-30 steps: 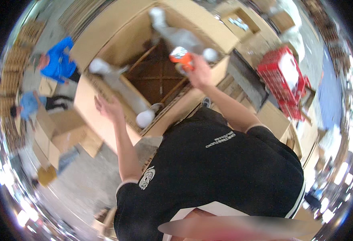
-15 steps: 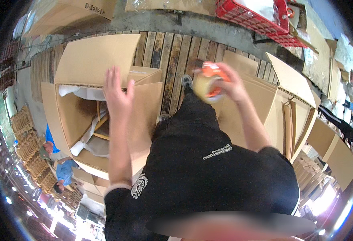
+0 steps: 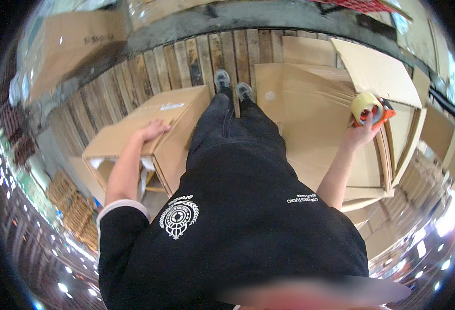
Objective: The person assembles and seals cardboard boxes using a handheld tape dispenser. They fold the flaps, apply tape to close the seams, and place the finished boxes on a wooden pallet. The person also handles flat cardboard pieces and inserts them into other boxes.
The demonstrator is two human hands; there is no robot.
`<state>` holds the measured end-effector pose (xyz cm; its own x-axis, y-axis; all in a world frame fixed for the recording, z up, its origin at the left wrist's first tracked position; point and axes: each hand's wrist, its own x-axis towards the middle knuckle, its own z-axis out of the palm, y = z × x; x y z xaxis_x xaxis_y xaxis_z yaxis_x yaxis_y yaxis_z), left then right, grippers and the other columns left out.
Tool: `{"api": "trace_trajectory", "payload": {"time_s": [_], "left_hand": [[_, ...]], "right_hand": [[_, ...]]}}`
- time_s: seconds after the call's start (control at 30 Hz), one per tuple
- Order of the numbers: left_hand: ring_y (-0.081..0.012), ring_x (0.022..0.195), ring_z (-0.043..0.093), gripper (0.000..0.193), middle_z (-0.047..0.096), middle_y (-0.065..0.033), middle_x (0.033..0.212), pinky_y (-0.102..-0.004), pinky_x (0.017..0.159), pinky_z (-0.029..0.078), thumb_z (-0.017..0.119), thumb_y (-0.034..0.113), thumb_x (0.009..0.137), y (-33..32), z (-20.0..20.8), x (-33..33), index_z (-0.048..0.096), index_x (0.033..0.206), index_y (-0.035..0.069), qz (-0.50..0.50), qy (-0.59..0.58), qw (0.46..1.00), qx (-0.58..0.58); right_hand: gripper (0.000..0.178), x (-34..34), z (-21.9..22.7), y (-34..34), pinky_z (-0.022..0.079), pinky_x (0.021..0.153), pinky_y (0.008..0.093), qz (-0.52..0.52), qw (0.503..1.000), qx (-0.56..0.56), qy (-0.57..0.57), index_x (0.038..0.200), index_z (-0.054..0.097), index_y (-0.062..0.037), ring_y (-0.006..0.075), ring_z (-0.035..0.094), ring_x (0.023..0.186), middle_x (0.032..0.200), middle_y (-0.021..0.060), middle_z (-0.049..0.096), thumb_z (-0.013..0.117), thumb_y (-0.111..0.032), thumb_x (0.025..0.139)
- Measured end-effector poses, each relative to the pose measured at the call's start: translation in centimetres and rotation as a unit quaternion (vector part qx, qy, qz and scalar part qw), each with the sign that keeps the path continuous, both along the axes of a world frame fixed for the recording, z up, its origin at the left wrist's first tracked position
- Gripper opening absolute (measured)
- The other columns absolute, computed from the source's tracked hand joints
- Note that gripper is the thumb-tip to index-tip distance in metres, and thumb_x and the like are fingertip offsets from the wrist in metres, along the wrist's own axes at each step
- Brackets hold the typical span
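Observation:
My right hand [image 3: 361, 135] is wrapped round an orange tape dispenser [image 3: 385, 112] carrying a wide roll of yellowish tape [image 3: 364, 105]. It is held over the open end of the cardboard box [image 3: 310, 103] on my right, near that box's raised flap [image 3: 380, 70]. On my left, my left hand [image 3: 155, 129] lies flat on the top of another cardboard box [image 3: 129, 127], its fingers stretched out near the edge. That box's end facing me is open. White wrapping [image 3: 147, 164] and part of a wooden piece show inside, mostly hidden by my left forearm.
Both boxes lie on a wooden slatted platform [image 3: 186, 61], with my legs and shoes between them. A large closed carton [image 3: 77, 49] stands at the far left. A red crate [image 3: 364, 4] shows at the far edge. Stacked wooden parts [image 3: 70, 199] are at the left.
My left hand has come down onto the left box's top, and that box's flap no longer stands raised. My right hand has swung right with the tape dispenser to the right box's open end.

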<state>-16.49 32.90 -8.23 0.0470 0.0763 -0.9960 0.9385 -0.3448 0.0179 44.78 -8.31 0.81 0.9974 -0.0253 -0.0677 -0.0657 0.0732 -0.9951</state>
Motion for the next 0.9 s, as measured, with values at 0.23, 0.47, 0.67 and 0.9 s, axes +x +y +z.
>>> {"api": "trace_trajectory", "payload": {"time_s": [0.23,0.47,0.67,0.9], "left_hand": [[-0.0405,0.169,0.003,0.098,0.009,-0.0155,0.184,-0.0561,0.136,0.004,0.032,0.08,0.105,-0.5,-5.9,-3.0,0.023,0.175,0.012,-0.012,-0.004,0.999,-0.037],[-0.0462,0.132,0.048,0.075,0.052,-0.0254,0.142,-0.0595,0.112,0.036,0.048,0.067,0.104,15.6,-11.0,2.0,0.057,0.142,0.002,-0.159,-0.013,0.985,-0.066],[-0.0476,0.114,0.073,0.06,0.076,-0.0327,0.109,-0.0546,0.098,0.056,0.063,0.052,0.1,35.0,-11.6,35.6,0.078,0.108,-0.005,-0.263,-0.194,0.929,0.172],[-0.0176,0.085,0.071,0.032,0.071,-0.0128,0.087,-0.0375,0.081,0.057,0.065,0.032,0.103,20.3,4.1,77.6,0.07,0.096,0.001,-0.211,-0.489,0.84,-0.104]], "right_hand": [[0.044,-1.3,0.0,0.9,0.061,0.089,0.0382,-0.123,0.988,-0.097,-0.012,0.145,0.056,-0.0022,0.0224,0.069,0.111,0.127,0.0097,0.069,0.066,-0.005,0.102],[0.04,0.3,-0.5,2.4,0.053,0.109,0.0386,-0.34,0.924,-0.178,-0.009,0.135,0.059,0.0022,0.0221,0.068,0.12,0.127,0.013,0.07,0.07,0.003,0.097],[0.044,-0.1,-0.9,3.3,0.053,0.101,0.0353,-0.403,0.895,-0.182,-0.062,0.139,0.055,0.0029,0.0217,0.068,0.115,0.129,0.0152,0.069,0.07,0.005,0.098],[0.056,0.4,0.2,5.4,0.051,0.106,0.044,-0.459,0.821,-0.34,-0.012,0.149,0.047,0.0018,0.0302,0.066,0.12,0.131,0.0207,0.065,0.072,-0.005,0.099]]}}
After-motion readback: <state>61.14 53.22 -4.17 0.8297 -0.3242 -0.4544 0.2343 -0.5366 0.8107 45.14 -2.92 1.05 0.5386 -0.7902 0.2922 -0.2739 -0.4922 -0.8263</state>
